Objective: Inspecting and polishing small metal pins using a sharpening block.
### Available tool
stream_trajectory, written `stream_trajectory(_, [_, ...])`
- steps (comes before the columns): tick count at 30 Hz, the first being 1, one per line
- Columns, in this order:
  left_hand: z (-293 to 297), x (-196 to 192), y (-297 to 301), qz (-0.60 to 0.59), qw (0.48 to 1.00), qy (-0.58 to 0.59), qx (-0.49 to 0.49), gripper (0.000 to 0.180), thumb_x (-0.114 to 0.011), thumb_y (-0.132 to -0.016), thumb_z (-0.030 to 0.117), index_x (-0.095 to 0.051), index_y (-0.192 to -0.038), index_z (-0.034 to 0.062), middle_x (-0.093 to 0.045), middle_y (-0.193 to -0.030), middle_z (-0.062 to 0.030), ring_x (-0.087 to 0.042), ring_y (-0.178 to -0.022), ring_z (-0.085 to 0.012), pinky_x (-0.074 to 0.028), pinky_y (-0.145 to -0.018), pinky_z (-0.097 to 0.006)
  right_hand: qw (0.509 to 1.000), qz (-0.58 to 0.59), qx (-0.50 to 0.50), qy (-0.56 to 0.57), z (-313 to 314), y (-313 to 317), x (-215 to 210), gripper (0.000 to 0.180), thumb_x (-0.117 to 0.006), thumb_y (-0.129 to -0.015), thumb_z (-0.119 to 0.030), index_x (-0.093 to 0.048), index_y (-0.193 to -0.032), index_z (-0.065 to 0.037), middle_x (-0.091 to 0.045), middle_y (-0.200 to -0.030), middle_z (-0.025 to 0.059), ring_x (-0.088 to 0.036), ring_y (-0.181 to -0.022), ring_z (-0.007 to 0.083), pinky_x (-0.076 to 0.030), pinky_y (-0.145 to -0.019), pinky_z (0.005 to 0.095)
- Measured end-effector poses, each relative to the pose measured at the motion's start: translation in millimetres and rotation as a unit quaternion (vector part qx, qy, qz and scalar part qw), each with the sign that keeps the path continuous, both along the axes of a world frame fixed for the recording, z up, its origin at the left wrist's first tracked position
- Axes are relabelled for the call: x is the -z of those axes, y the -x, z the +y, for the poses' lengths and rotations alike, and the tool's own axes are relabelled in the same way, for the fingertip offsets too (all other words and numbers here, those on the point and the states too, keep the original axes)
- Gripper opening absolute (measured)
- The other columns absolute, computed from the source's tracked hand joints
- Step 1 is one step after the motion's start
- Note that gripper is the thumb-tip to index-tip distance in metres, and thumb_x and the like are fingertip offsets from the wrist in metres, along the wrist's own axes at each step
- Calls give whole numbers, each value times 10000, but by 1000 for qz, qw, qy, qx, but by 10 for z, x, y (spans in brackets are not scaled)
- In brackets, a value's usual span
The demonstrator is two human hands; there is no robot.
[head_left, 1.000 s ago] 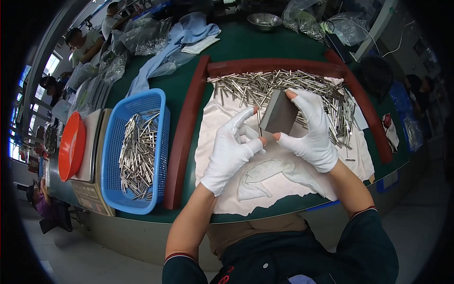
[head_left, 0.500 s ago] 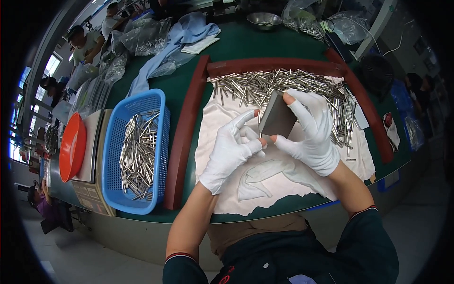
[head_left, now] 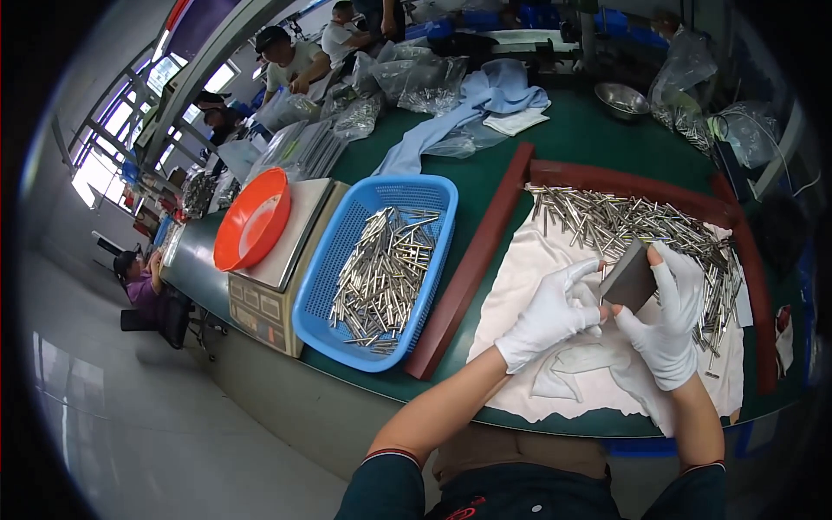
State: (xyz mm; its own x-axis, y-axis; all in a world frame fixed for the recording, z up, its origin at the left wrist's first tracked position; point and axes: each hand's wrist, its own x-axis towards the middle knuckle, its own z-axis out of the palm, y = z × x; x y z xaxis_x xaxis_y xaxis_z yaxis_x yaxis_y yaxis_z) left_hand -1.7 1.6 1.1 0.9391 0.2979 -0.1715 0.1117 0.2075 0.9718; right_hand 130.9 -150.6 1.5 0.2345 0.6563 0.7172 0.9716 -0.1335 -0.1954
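Right white-gloved hand [head_left: 674,316]: curled, pinching grey rectangular block [head_left: 630,279] edgewise, likely baring its face.
Left white-gloved hand [head_left: 550,314]: half-open; hold unclear.

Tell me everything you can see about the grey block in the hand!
The grey block is a flat slab with straight edges, a broad dark face and a narrow side. It might be metal or stone; I can't tell. It's tilted, held by the thumb and fingers of the gloved right hand over the pale cloth, near a pile of shiny rods. The gloved left hand is close beside it, but whether it touches is unclear.
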Motion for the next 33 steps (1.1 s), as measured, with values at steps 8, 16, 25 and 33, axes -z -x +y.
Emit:
stream_trajectory(8, [-8, -13, -1, -6, 1000, 26, 1, 722, -715, -817, 47, -363, -1444, -18, -623, -753, -25, -626, -650, -78, -492, -575, -204, 999, -41, 19, 7, 5, 4, 1, 825, -775, -579, -121, -472, -1342, -41, -516, -1272, 151, -488, -1106, 342, -392, -948, 444])
stream_trajectory(16, [-33, -9, 28, 0, 1000, -2, -12, 710, -707, -827, 39, -357, -1442, -18, -629, -759, -35, -634, -658, -93, -513, -600, -221, 1000, -6, -5, 24, -16, -1, 25, 857, -781, -583, -124, -448, -1368, -39, -505, -1280, 157, -482, -1115, 340, -381, -971, 446])
stream_trajectory(25, [83, -18, 32, -84, 975, 207, 2, 696, -672, -842, 8, -329, -1448, -3, -642, -878, -83, -639, -786, -139, -527, -710, -260, 984, 160, 1, -76, 24, -87, 40, 784, -819, -634, -142, -482, -1335, -45, -505, -1240, 137, -500, -1118, 286, -419, -965, 379])
stream_trajectory(33, [73, 44, -6, -87, 971, 225, 3, 758, -721, -814, 41, -320, -1456, -5, -654, -889, -94, -643, -779, -145, -526, -725, -269, 985, 152, -22, -74, 0, -87, 42, 803, -823, -603, -160, -489, -1328, -71, -518, -1212, 118, -509, -1082, 283, -446, -915, 385])
